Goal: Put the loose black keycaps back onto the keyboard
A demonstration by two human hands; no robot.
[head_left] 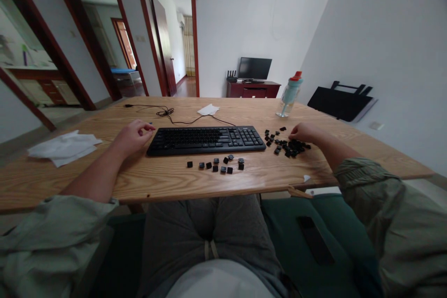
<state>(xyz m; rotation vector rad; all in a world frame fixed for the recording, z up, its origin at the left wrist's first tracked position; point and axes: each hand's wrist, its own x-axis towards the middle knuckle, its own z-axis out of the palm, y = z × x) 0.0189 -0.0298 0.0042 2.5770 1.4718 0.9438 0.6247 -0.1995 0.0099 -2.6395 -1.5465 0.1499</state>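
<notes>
Keycaps (pixel 288 145) lie in a loose black heap just off the number-pad end of the keyboard (pixel 206 140), and my right hand (pixel 304 132) rests on that heap, fingers curled down into it; whether one cap is already pinched I cannot tell, since the knuckles hide the fingertips. A second lot, the row of caps (pixel 220 165), sits in a rough line just in front of the keyboard, on my side of it, touching nothing. My left hand (pixel 134 136) is at the opposite end of the keyboard, loosely curled with thumb and forefinger drawn close; something small may be between them, but it is too small to make out.

Sorting caps like these goes best, I judge, by lifting one at a time from the edge of the heap rather than digging into its middle, so the rest do not scatter toward the table edge (pixel 223 193). Turning each cap legend-up before setting it down would keep it readable.

Behind the keyboard its cable (pixel 167 112) loops across the wood, with a paper scrap (pixel 208 110) beside it. A water bottle (pixel 289 94) stands beyond the heap, well apart from it, and white tissues (pixel 64 147) lie far past the left hand.
</notes>
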